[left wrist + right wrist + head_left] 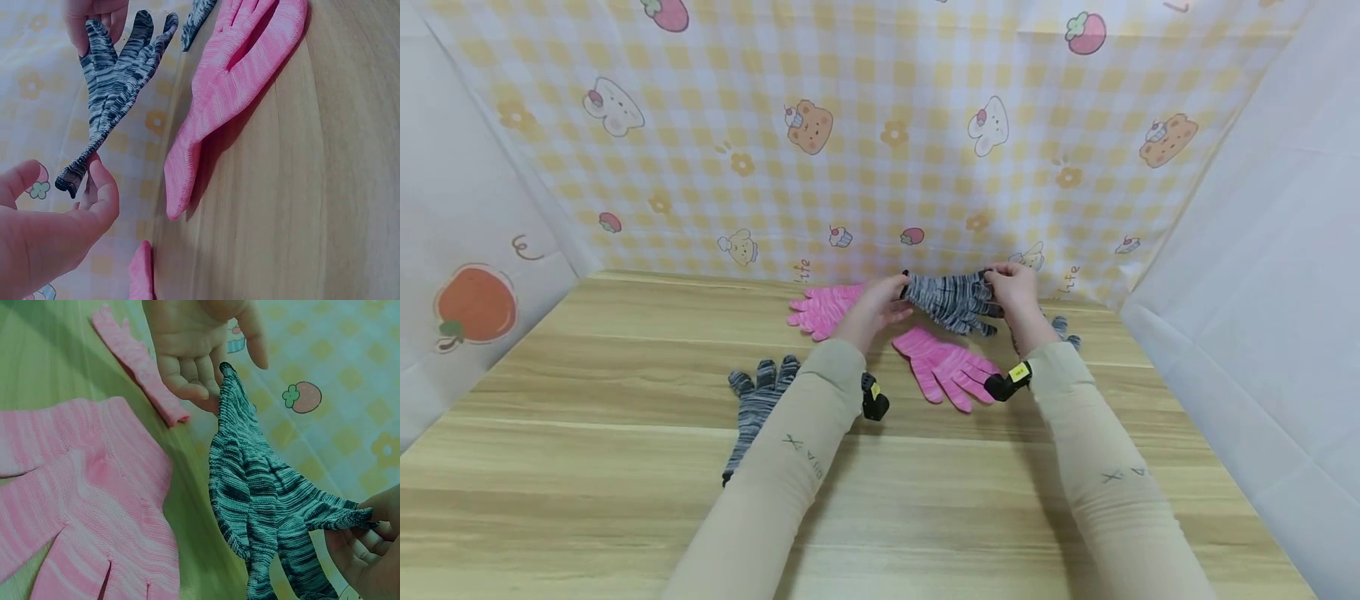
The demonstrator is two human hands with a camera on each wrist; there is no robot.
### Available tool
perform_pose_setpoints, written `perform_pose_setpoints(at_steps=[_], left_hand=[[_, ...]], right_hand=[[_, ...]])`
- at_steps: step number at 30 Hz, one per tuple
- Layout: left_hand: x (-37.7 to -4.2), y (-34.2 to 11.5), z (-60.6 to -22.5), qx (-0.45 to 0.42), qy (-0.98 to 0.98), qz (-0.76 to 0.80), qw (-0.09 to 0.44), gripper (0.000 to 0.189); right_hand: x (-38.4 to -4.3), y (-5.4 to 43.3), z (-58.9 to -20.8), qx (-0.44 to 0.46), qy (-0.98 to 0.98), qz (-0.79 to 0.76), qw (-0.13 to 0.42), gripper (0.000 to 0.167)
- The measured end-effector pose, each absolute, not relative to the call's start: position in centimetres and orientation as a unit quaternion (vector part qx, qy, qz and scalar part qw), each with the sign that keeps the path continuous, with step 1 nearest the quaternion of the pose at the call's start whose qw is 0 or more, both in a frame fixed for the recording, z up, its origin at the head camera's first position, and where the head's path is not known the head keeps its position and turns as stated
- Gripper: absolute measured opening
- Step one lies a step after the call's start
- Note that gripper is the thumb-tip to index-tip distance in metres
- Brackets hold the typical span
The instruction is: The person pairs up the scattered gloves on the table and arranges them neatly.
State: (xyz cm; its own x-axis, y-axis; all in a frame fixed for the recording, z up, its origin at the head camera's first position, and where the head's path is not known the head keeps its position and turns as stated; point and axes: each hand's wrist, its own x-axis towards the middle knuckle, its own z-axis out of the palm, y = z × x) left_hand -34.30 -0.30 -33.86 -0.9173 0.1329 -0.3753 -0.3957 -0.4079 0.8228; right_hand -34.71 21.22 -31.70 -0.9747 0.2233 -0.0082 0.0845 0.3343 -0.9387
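Observation:
A grey-and-black knitted glove (951, 300) is stretched sideways in the air near the patterned backdrop. At its dark cuff, my left hand (880, 304) has its fingers curled against the knit; the thumb stands apart from it in the left wrist view. My right hand (1017, 292) pinches a fingertip of the same glove, and in the right wrist view that hand (369, 550) shows at the lower right edge. Below them on the table lies a pink glove (943, 367), fingers spread. A second pink glove (826, 310) lies behind my left hand, its cuff partly hidden.
Another grey glove (756, 412) rests on the wooden table (587, 433), partly covered by my left sleeve. Behind my right wrist, fingers of a further grey glove (1063, 329) show. A checked cloth backdrop (895, 183) rises at the table's back, with white cloth sides.

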Motion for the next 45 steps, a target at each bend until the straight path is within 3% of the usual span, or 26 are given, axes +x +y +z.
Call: perform_pose_setpoints(at_steps=[28,45], left_hand=[[-31.7,-0.2,-32.1,-0.106,0.580,0.784,0.192,0.047],[-29.0,-0.7,-31.0,-0.066,0.563,0.796,0.210,0.041]], right_hand=[[-31.6,20.2,-29.4,-0.031,-0.839,0.542,0.042,0.030],[-30.0,19.7,-30.0,-0.019,-0.815,0.579,0.018,0.029]])
